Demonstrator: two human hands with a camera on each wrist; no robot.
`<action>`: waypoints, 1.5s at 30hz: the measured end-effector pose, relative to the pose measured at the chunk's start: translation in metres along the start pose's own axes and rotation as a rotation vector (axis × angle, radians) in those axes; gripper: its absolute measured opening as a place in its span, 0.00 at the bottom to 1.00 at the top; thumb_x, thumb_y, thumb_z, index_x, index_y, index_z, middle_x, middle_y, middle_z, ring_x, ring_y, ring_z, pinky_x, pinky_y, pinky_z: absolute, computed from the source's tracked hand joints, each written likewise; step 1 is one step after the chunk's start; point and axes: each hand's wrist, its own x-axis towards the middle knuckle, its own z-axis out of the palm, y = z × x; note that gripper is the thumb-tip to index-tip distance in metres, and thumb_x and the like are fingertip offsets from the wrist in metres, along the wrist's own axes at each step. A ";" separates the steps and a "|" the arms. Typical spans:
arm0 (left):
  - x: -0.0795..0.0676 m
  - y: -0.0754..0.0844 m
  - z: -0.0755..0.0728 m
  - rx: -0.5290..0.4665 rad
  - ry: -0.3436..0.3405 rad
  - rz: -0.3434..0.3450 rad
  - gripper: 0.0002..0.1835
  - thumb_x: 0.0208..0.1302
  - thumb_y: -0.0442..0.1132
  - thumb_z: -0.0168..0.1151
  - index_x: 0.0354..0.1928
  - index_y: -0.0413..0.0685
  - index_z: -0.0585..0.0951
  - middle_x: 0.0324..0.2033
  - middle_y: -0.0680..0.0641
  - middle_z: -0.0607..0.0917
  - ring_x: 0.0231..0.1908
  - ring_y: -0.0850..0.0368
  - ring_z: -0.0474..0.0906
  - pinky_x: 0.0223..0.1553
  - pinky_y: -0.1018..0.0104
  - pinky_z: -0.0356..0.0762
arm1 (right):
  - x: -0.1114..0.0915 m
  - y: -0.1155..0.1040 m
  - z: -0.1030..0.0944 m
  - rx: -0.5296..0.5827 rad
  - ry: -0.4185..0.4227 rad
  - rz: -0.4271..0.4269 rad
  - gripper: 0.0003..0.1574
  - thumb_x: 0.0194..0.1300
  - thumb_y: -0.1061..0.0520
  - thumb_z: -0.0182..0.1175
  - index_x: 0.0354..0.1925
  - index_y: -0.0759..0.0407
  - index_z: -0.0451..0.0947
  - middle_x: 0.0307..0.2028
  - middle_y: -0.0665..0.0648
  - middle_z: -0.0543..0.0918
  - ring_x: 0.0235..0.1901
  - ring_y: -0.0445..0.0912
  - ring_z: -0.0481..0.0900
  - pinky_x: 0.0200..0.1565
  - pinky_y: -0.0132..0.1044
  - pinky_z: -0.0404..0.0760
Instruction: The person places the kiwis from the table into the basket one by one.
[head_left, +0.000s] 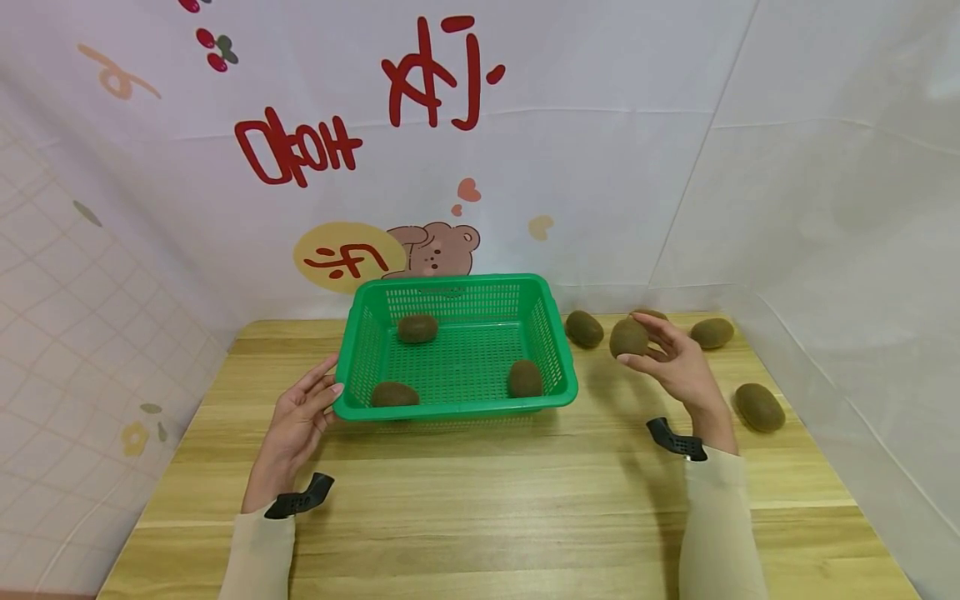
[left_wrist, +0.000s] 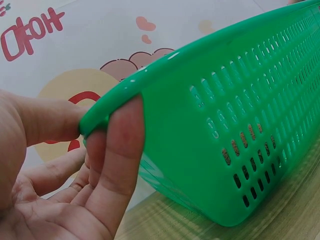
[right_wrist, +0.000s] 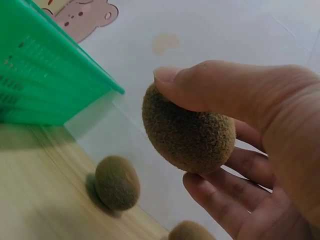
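Note:
A green plastic basket [head_left: 457, 409] with slotted sides stands at the back of the table, several kiwis in view inside, one of them a kiwi [head_left: 417, 328] at the back left. My left hand [head_left: 300, 417] pinches the rim at its left front corner, thumb on top and fingers beneath, as the left wrist view shows. To the right of the basket my right hand [head_left: 678, 367] holds a kiwi [right_wrist: 187, 132] between thumb and fingers, raised above the table. Close to that hand, another kiwi [right_wrist: 117, 183] lies on the table.
More kiwis lie on the right of the wooden table [head_left: 480, 517]: a kiwi [head_left: 712, 333] at the back and a kiwi [head_left: 760, 407] near the right edge. One behind my right hand is partly hidden. A printed white cloth [head_left: 600, 167] hangs right behind the table.

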 end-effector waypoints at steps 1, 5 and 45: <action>0.000 0.000 0.000 0.000 -0.002 0.001 0.36 0.76 0.27 0.54 0.80 0.34 0.52 0.48 0.50 0.81 0.41 0.63 0.85 0.34 0.75 0.84 | 0.000 -0.002 0.001 -0.003 -0.001 -0.007 0.48 0.63 0.55 0.75 0.76 0.54 0.66 0.75 0.58 0.68 0.70 0.41 0.69 0.57 0.17 0.75; 0.000 0.000 0.000 0.004 -0.009 0.006 0.36 0.77 0.27 0.53 0.80 0.34 0.51 0.48 0.50 0.80 0.41 0.64 0.85 0.34 0.75 0.84 | 0.002 -0.009 0.009 -0.013 0.002 -0.005 0.49 0.62 0.55 0.75 0.76 0.53 0.65 0.74 0.57 0.69 0.74 0.47 0.66 0.57 0.18 0.75; 0.000 -0.001 -0.001 -0.011 0.001 -0.001 0.28 0.77 0.28 0.53 0.75 0.49 0.64 0.48 0.52 0.82 0.40 0.66 0.85 0.35 0.77 0.84 | 0.006 -0.068 0.089 0.073 -0.082 -0.191 0.46 0.60 0.59 0.76 0.73 0.56 0.69 0.66 0.58 0.77 0.61 0.54 0.79 0.60 0.27 0.79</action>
